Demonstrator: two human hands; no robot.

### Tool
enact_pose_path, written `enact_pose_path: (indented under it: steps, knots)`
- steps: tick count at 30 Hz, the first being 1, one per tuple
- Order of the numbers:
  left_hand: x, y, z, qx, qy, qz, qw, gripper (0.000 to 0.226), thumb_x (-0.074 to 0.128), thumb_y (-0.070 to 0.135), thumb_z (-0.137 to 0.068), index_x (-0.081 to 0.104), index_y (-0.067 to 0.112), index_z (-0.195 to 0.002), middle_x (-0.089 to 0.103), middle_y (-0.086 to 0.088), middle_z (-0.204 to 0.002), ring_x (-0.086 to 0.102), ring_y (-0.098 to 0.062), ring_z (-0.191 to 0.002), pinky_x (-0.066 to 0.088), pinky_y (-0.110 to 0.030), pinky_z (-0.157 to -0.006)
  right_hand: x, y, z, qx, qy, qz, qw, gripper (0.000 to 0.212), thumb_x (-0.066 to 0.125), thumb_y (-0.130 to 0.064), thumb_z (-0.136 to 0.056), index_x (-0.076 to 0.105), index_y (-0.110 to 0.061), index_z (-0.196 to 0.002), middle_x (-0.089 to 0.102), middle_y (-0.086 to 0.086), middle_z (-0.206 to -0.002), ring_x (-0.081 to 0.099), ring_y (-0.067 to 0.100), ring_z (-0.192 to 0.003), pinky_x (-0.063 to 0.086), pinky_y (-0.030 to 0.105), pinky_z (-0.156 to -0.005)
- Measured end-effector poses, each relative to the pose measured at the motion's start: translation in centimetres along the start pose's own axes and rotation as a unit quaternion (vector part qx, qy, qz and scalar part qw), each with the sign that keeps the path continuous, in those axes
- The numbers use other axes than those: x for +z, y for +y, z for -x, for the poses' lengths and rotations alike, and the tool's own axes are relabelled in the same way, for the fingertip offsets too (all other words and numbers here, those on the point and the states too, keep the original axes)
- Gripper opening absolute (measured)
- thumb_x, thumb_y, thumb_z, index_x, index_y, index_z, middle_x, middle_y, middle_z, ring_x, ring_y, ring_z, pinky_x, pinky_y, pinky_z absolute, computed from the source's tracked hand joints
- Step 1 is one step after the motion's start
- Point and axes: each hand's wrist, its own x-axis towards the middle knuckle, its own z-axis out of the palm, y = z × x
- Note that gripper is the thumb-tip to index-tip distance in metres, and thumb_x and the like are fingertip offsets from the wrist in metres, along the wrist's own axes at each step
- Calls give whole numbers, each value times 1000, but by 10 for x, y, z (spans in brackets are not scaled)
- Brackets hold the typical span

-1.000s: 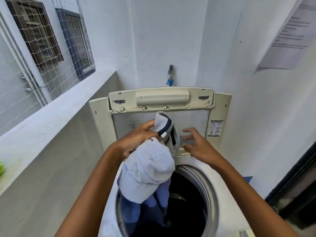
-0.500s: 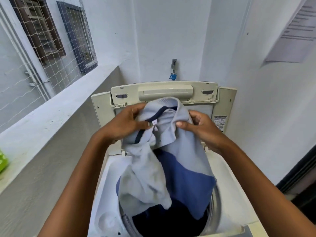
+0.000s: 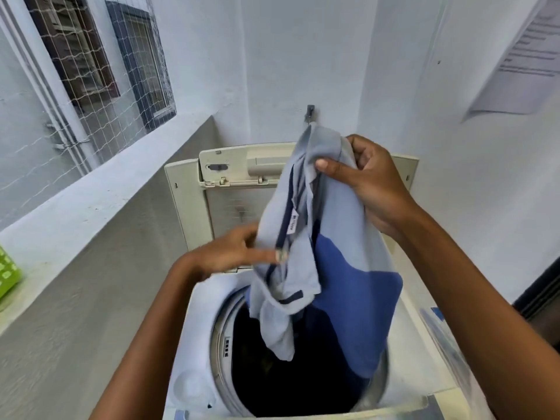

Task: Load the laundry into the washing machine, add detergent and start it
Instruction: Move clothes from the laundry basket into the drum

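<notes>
The right hand has its grip closed on the top of a light and dark blue shirt, holding it up so it hangs over the open drum of the washing machine. Lower down, the left hand is blurred at the shirt's left edge, fingers reaching onto the cloth; I cannot tell if it grips. The raised lid stands behind.

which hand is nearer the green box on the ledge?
Left. The left hand is at the shirt's lower edge above the washer, on the green box's side. The right hand grips the shirt higher and farther right.
</notes>
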Motion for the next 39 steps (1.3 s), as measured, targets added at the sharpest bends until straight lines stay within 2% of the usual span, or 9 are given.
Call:
enact_pose_path:
  steps: [4, 10, 13, 16, 21, 23, 27, 33, 39]
  knots:
    - [26, -42, -11, -61, -80, -72, 992, 74, 80, 20, -74, 36, 38, -131, 50, 23, -127, 49, 0, -118, 42, -8, -82, 0, -11, -2, -12, 5, -2, 1000, 14, 70, -7, -81, 60, -15, -86, 67, -10, -78, 62, 2, -74, 50, 18, -70]
    - [32, -70, -26, -17, 89, -73, 993, 54, 73, 10, -81, 51, 25, -128, 63, 3, -121, 61, -16, -110, 54, -31, -89, -12, -20, 1, 2, -41, -88, 995, 16, 67, -11, -77, 60, -13, -91, 69, -5, -85, 64, 9, -82, 53, 23, -79]
    - [43, -59, -26, 20, 79, -64, 995, 53, 69, 4, -83, 45, 33, -120, 54, 23, -114, 54, 16, -98, 45, -5, -80, -14, -24, 1, -9, -71, -84, 994, 15, 67, -11, -77, 58, -14, -89, 66, -5, -84, 61, 8, -80, 51, 21, -76]
    - [51, -53, -24, 37, 67, -68, 995, 60, 65, -3, -84, 32, 33, -119, 46, 22, -116, 49, 9, -98, 41, -1, -76, -12, -25, 0, -25, -85, -34, 996, 15, 67, -10, -81, 55, -16, -88, 62, -3, -85, 59, 7, -80, 50, 20, -75]
    - [21, -62, -19, 22, 178, -8, 984, 17, 58, 9, -90, 67, 7, -105, 70, -9, -101, 63, -3, -86, 50, -17, -76, -24, -22, 0, -23, -62, 43, 997, 23, 65, -31, -75, 53, -19, -89, 60, -2, -89, 59, 9, -84, 50, 22, -74]
    - [2, -63, -13, 12, 227, 23, 974, 25, 56, 20, -90, 65, 0, -101, 66, -20, -96, 59, -20, -85, 47, -32, -75, -34, -21, -1, -22, -43, 82, 995, 25, 65, -37, -74, 53, -21, -89, 59, -2, -89, 58, 10, -84, 50, 21, -73]
    - [-25, -50, 0, 72, 319, -2, 945, 20, 44, 13, -99, 59, 5, -90, 53, -9, -81, 49, -14, -75, 38, -24, -64, -51, -18, -1, -15, -13, 167, 986, 25, 64, -42, -75, 51, -22, -85, 56, -4, -84, 55, 6, -76, 47, 16, -64]
    - [-65, -43, 7, 124, 421, -126, 889, 24, 43, 20, -97, 66, 20, -105, 65, 2, -104, 56, -12, -95, 43, -25, -82, -59, -3, -1, -1, 20, 231, 973, 34, 69, -44, -74, 53, -15, -84, 53, -4, -75, 49, 4, -66, 42, 14, -57]
    - [-57, -40, 5, -4, 529, -237, 815, 27, 54, 42, -90, 62, 26, -71, 59, -2, -71, 52, -19, -68, 32, -29, -52, -54, 3, -1, -14, 67, 196, 978, 35, 73, -35, -78, 53, -8, -86, 51, -1, -75, 48, 10, -70, 42, 20, -60]
